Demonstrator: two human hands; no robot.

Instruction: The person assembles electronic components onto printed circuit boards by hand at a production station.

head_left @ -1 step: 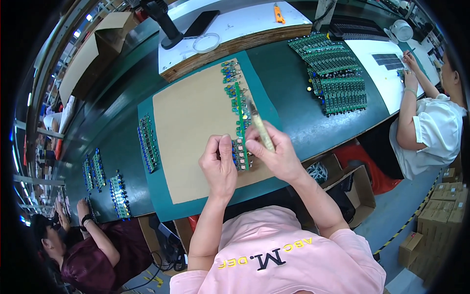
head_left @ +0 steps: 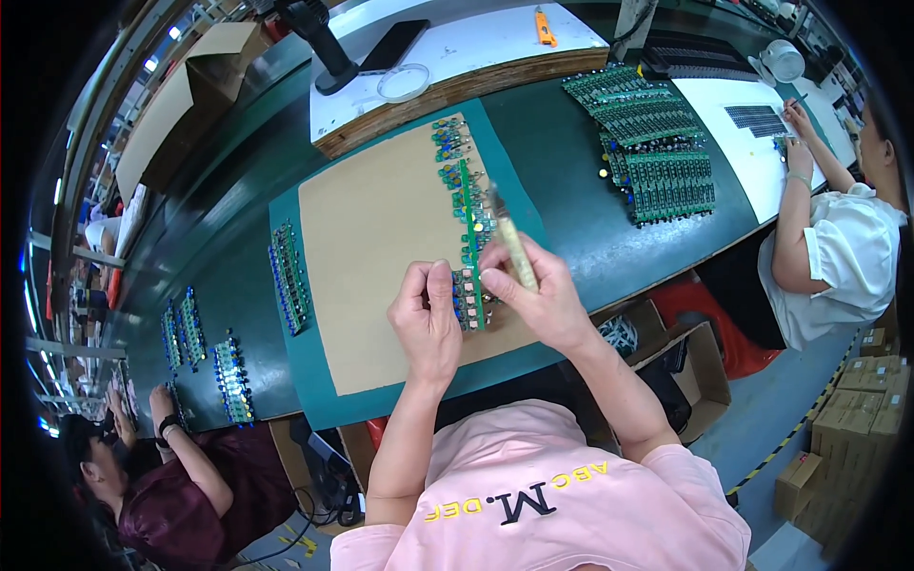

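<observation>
A long strip of green circuit boards [head_left: 474, 255] runs up and down in front of me on a brown cardboard sheet [head_left: 381, 209], its near end between my hands. My left hand [head_left: 426, 319] is closed at the left of that end, thumb up, its fingertips curled against the strip and partly hidden. In my right hand [head_left: 538, 300] is a slim tool [head_left: 515, 253] with a pale, wrapped-looking handle and a dark tip blurred by motion, held slantwise above the boards. Its exact kind does not show. At the strip's far end lies a small board cluster [head_left: 450, 139] with blue parts.
A green mat [head_left: 347, 411] lies under the cardboard. Finished-looking board strips [head_left: 288, 276] lie left, and stacked boards [head_left: 657, 143] at right. Behind, a raised white shelf [head_left: 476, 48] carries a phone [head_left: 395, 46], a clear ring and an orange cutter [head_left: 545, 28]. People work at both sides.
The tool's tip has shifted slightly to the right. My hands and the board strip look nearly the same.
</observation>
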